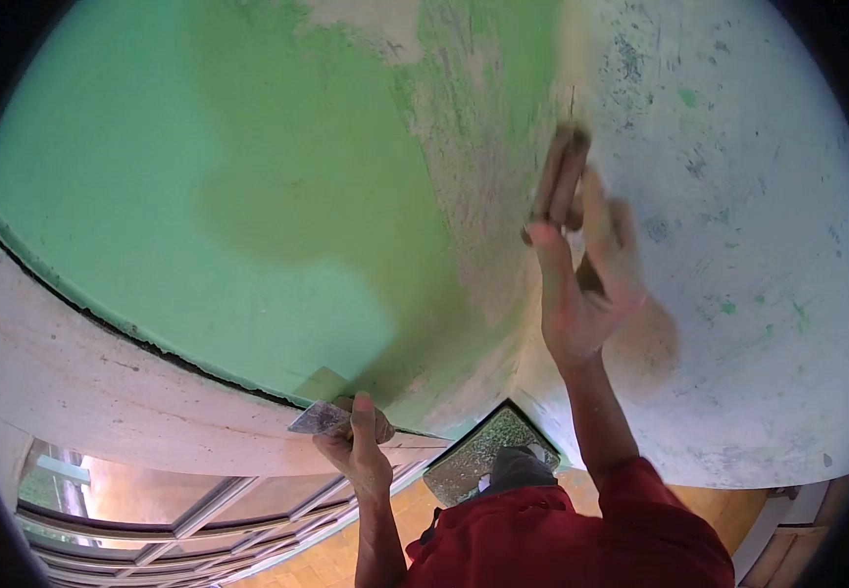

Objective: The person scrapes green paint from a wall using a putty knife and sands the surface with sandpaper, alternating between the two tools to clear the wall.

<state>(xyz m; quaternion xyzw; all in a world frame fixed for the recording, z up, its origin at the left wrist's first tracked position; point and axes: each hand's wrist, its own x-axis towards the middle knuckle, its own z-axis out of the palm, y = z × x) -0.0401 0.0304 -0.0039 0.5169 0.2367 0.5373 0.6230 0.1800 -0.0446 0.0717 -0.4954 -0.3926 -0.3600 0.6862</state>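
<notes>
R hand [591, 309] gripped a blurred brown block [564, 176] at the far wall corner [566, 59]; tilting prob. risked gouging paint. L hand [358, 453] clutched a putty knife [315, 419] near the dark gap [199, 367]; slipping might've chipped its edge

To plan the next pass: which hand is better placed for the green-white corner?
Probably the right hand: it holds a brown tool up at the corner; the left hand holds a scraper by the dark gap.
</notes>
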